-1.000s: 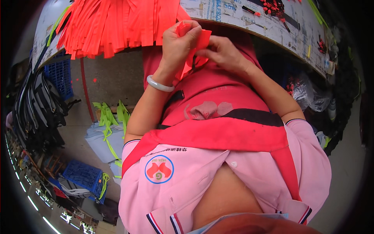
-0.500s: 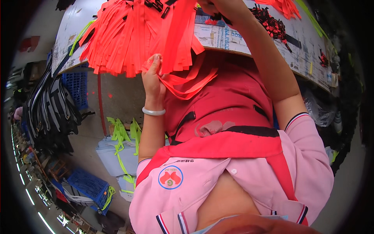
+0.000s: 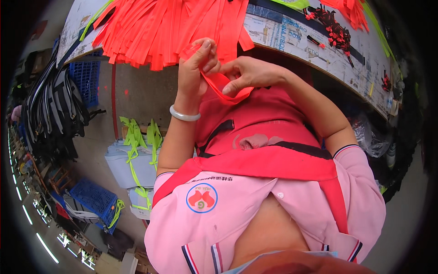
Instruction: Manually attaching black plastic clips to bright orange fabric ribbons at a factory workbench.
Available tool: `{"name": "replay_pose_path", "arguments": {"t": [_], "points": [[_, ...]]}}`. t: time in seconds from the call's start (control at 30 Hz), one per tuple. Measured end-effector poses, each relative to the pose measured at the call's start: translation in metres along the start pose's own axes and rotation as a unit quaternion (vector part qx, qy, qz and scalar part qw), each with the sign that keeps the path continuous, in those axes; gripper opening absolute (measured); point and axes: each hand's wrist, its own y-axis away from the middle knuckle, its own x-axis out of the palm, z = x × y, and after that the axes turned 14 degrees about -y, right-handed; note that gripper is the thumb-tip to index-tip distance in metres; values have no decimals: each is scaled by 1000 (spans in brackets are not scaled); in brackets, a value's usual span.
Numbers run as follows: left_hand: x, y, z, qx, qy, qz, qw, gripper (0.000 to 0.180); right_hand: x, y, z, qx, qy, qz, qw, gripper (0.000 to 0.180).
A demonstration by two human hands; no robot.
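My left hand (image 3: 197,68) is closed on a bright orange-red strap (image 3: 214,86), its thumb pressed against the curled fingers. From there the strap hangs in a loop in front of the red apron. My right hand (image 3: 251,75) is close beside the left, thumb and fingers curled round the other part of the loop. What lies inside its fingertips is partly hidden. Just beyond both hands, a thick pile of matching orange-red straps (image 3: 146,34) drapes over the near edge of the table (image 3: 292,50).
Small black pieces with red ends (image 3: 335,34) lie heaped at the table's right, near more orange-red straps (image 3: 349,13). Black and grey straps (image 3: 57,109) hang at left by a blue crate (image 3: 84,84). Pale stacked sheets with yellow-green ties (image 3: 130,160) and another blue crate (image 3: 93,198) stand below.
My right hand has come down from over the table to the strap beside my left hand. The left hand has risen slightly and moved right. The view has shifted a little.
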Motion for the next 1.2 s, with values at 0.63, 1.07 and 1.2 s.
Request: {"name": "replay_pose_path", "arguments": {"t": [0.63, 1.07, 1.2], "points": [[10, 5, 20, -82, -161, 79, 980, 14, -27, 26, 19, -155, -130, -183, 962, 17], [12, 10, 22, -86, -171, 115, 975, 10, -7, 21, 11, -157, -104, -222, 957, 14], [16, 11, 21, -80, -183, 87, 976, 14, -8, 20, 7, -183, -84, -223, 954, 13]]}}
